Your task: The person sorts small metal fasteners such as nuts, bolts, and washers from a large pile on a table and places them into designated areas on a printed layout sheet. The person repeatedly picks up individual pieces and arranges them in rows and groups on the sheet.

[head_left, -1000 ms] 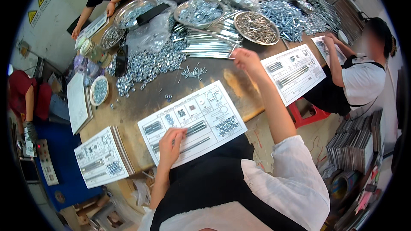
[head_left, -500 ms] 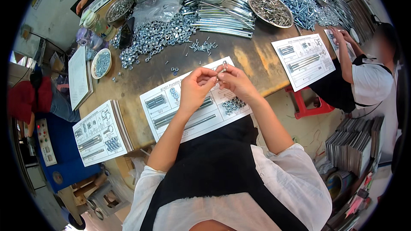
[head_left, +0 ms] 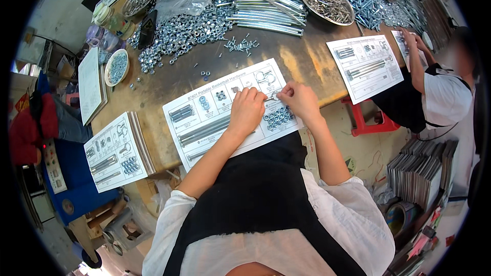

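Note:
Both hands are low over a white printed card (head_left: 204,133) with pictures of hardware, lying at the table's near edge. My left hand (head_left: 247,111) rests on the card's middle, its fingers bent and close together; anything beneath them is hidden. Over the card's right edge, the thumb and fingertips of my right hand (head_left: 302,101) are pinched together; what they hold is too small to make out. A small silvery shape (head_left: 273,97) shows between the two hands, and I cannot tell whether it is a real part or printed. Printed nuts (head_left: 278,117) appear just below it.
Beyond the card lie short screws (head_left: 241,45), a heap of nuts (head_left: 179,36) and long metal rods (head_left: 268,15). A bowl of small screws (head_left: 327,2) stands behind. Stacked cards (head_left: 117,153) are at left. At right, a co-worker (head_left: 445,79) sits beside another card (head_left: 364,66).
My hands were together above the card, fingertips meeting. Now they are apart and lower: the left lies on the card, the right has moved right. The view has shifted slightly.

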Demonstrator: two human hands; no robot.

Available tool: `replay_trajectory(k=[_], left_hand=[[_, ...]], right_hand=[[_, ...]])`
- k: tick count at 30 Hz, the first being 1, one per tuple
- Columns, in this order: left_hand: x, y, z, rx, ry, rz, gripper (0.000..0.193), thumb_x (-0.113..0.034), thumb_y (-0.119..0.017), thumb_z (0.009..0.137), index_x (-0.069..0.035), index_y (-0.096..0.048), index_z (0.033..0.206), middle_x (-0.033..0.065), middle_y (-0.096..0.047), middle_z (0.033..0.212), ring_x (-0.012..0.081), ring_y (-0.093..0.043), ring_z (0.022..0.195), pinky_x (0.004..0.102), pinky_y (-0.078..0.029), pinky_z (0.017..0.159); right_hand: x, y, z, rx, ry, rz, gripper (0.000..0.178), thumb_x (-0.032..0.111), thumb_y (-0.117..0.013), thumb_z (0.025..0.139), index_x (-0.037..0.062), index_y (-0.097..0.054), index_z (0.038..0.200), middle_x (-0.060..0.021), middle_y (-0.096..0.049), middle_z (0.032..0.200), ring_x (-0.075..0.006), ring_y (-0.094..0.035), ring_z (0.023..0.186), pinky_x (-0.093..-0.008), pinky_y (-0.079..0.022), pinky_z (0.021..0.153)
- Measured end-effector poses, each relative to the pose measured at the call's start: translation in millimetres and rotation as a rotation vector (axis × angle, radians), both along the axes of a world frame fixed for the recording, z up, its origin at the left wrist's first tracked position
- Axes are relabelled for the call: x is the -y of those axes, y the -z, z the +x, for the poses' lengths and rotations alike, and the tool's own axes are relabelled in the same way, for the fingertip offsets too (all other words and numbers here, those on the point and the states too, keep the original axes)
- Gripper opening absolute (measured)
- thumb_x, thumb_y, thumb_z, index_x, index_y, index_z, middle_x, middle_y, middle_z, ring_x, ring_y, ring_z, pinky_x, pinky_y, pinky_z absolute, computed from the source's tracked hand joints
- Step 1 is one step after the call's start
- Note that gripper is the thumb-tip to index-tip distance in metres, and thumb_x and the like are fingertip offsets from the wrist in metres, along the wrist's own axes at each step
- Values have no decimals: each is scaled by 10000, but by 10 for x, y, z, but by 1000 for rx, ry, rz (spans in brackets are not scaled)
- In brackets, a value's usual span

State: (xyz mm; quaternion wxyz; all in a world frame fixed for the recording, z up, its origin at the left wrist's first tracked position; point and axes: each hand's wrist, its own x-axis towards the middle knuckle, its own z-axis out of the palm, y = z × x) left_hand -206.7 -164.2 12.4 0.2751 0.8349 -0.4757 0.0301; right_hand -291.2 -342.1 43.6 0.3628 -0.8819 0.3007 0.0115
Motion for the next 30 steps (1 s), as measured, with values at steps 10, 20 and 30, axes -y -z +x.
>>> replay_trajectory(k=[10, 20, 30], left_hand=[[65, -237, 710, -143, -307, 7, 225, -281, -683, 902, -62, -685, 850, 115, -646, 906, 332, -629, 908, 455, -482, 806], [76, 72, 1207, -69, -333, 207, 177, -252, -714, 833, -80, -690, 867, 90, -655, 900, 288, -652, 923, 430, -496, 826], [-513, -111, 807, -99, -125, 91, 134, -230, -763, 828, -102, -734, 853, 36, -618, 860, 241, -590, 897, 389, -416, 842]], right_hand=[[116, -65, 511, 400, -108, -46, 116, 196, -725, 851, 103, -733, 920, -86, -679, 819, -291, -679, 822, -410, -528, 718], [337, 293, 1513, 373, -486, -210, 70, 116, -711, 799, 81, -707, 860, -77, -693, 863, -297, -682, 851, -420, -545, 753], [-567, 146, 824, 380, -472, -212, 66, 168, -672, 800, 109, -678, 826, -48, -683, 808, -260, -685, 765, -400, -541, 633]])
